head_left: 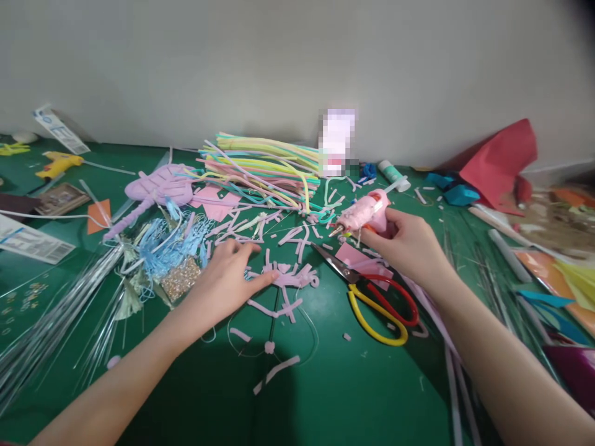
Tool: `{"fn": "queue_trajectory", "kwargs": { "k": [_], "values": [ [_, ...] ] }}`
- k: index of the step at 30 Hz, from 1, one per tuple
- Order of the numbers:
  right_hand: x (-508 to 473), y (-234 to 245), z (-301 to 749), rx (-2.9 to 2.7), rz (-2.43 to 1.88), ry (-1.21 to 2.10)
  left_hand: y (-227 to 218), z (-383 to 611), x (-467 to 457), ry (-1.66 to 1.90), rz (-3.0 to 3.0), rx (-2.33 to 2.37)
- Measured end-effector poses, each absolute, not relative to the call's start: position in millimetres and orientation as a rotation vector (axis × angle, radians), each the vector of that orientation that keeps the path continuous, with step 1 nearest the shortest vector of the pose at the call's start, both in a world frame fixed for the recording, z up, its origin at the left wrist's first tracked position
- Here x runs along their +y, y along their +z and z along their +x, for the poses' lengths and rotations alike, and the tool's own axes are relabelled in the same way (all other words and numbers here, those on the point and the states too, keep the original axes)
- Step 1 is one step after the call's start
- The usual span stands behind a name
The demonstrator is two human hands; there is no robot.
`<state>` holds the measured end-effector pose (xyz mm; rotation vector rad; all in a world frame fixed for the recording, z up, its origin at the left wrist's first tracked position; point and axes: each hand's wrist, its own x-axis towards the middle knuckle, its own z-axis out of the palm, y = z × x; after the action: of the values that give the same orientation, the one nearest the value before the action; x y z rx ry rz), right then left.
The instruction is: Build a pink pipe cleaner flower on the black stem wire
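My right hand (pixel 409 241) is wrapped round a pink hot glue gun (pixel 365 210), its metal nozzle pointing left and down. My left hand (pixel 232 266) hovers low over the table with thumb and fingers apart. Its thumb tip is at the edge of a lavender piece built of short strips (pixel 295 277); I cannot tell whether it touches. A thin dark stem runs down from that piece to a small lavender knot (pixel 269 347). Scissors with red and yellow handles (pixel 383 310) lie partly open beneath the glue gun. Loose lavender offcuts (pixel 276 373) are scattered around.
A bundle of coloured pipe cleaners (pixel 264 170) lies at the back beside a blurred phone (pixel 337 142). Blue tassels (pixel 170 244), silver wires (pixel 60 319) and a yellow glue gun (pixel 60 164) are on the left. Red paper (pixel 499 161) and a glue stick (pixel 393 175) are on the right.
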<state>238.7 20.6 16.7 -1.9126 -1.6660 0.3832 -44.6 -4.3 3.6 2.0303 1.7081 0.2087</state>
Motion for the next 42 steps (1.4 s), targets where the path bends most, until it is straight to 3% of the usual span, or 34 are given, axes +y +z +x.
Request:
{"fn": "queue_trajectory", "kwargs": {
  "k": [3,11,23,32,35,40,42],
  "values": [
    [18.6,18.3,236.7,-1.578,-1.902,0.539,-0.5,-39.0,6.1,0.253,2.003,1.582],
    [10.6,20.8,222.3,-1.306,-1.571,1.456,13.3,-30.7,-4.9,0.417,1.723,1.427],
    [6.8,9.8,219.4,-1.396,-1.552,1.531,16.8,-2.7,-26.3,0.706,0.897,1.144],
    [-1.8,18.8,209.2,-1.364,-1.334,1.716,4.9,-7.9,-16.9,0.331,0.949,0.852],
    [-0.5,17.1,207.4,-1.443,-1.396,1.609,2.4,-11.4,-14.7,0.352,0.948,0.901],
    [6.8,22.1,219.2,-1.501,-1.75,0.77,2.0,-19.3,-15.3,0.455,0.945,0.979],
    [9.3,25.0,226.9,-1.518,-1.765,0.647,4.1,-20.9,-16.6,0.465,0.963,0.971]
  ]
}}
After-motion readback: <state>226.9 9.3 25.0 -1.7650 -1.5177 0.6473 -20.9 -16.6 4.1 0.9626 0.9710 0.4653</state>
